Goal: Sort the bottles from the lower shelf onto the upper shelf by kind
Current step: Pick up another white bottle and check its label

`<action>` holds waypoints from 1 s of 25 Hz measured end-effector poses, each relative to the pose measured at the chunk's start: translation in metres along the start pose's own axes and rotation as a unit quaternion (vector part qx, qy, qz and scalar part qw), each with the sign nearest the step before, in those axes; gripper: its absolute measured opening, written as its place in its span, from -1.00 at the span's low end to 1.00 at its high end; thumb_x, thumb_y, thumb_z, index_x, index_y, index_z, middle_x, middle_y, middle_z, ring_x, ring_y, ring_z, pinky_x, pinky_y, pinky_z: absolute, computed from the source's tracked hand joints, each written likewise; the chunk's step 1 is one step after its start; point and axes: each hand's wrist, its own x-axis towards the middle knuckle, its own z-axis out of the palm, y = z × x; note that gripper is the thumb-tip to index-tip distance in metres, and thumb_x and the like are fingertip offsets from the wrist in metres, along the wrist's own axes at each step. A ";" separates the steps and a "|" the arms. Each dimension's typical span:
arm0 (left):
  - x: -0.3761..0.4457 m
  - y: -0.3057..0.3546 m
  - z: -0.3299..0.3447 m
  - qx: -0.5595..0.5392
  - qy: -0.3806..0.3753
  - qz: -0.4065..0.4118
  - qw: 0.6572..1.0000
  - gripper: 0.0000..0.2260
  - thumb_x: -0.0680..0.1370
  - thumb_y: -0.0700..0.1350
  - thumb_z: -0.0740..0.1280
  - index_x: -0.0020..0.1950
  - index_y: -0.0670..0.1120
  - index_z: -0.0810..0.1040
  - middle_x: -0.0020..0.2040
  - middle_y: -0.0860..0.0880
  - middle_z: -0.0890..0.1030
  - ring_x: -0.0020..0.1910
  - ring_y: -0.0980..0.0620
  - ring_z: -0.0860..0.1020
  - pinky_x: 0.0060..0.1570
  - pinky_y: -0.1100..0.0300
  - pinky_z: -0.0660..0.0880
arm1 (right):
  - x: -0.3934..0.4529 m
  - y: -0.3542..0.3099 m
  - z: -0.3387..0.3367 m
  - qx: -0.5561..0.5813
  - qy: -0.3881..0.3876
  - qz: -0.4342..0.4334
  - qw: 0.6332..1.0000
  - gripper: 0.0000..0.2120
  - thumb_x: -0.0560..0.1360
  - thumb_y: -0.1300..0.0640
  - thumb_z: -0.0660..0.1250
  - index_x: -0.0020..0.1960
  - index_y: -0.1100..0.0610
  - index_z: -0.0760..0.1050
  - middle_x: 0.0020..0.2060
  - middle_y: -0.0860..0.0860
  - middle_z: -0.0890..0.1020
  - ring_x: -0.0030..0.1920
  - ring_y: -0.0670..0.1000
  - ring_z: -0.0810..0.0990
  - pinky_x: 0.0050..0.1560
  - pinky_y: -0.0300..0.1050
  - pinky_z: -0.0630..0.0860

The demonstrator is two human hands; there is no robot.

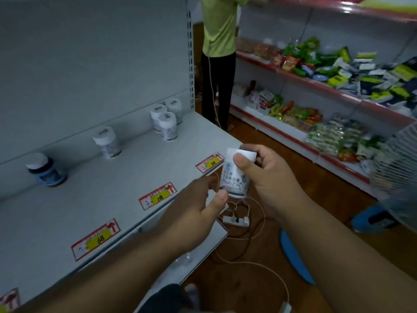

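Here a white bottle (237,175) is gripped by the right hand (268,175), thumb across its cap; the left hand (196,206), fingers relaxed, touches its base at seven o'clock. White bottles (167,118) and a blue bottle (46,170) stand on the upper shelf (112,184) at ten o'clock.

We see a person in a yellow-green shirt and black trousers (217,53) standing by red-edged shelves of bright snack packets (316,71). A white power strip (235,220) lies among pale cords on the wooden floor (266,154), near a wire fan grille (397,172).
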 end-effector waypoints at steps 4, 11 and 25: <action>0.061 -0.016 -0.015 0.017 0.029 0.009 0.999 -0.37 0.46 0.44 -0.08 0.41 0.18 0.34 0.31 0.17 0.48 0.18 0.23 0.45 0.17 0.26 0.42 | 0.085 0.002 0.011 -0.026 -0.052 0.006 0.998 -0.56 0.46 -0.05 0.44 0.29 0.03 0.48 0.13 0.01 0.63 0.04 -0.03 0.67 -0.07 -0.13 0.66; 0.143 -0.041 -0.032 0.183 0.135 -0.051 0.972 -0.30 0.53 0.40 -0.17 0.51 0.01 0.22 0.46 -0.03 0.33 0.39 -0.01 0.32 0.36 0.05 0.30 | 0.199 0.010 0.021 -0.191 -0.096 -0.050 0.976 -0.51 0.45 -0.14 0.44 0.31 -0.03 0.42 0.15 -0.09 0.54 0.06 -0.11 0.57 -0.03 -0.28 0.58; 0.225 -0.069 -0.020 0.321 0.277 -0.208 0.881 -0.41 0.55 -0.17 0.21 0.57 -0.09 0.11 0.57 -0.04 0.13 0.55 -0.03 0.07 0.50 0.06 0.11 | 0.331 0.039 0.077 -0.419 -0.306 -0.266 0.813 -0.48 0.47 0.06 0.48 0.37 0.07 0.37 0.19 0.10 0.43 0.11 0.07 0.51 0.06 -0.18 0.38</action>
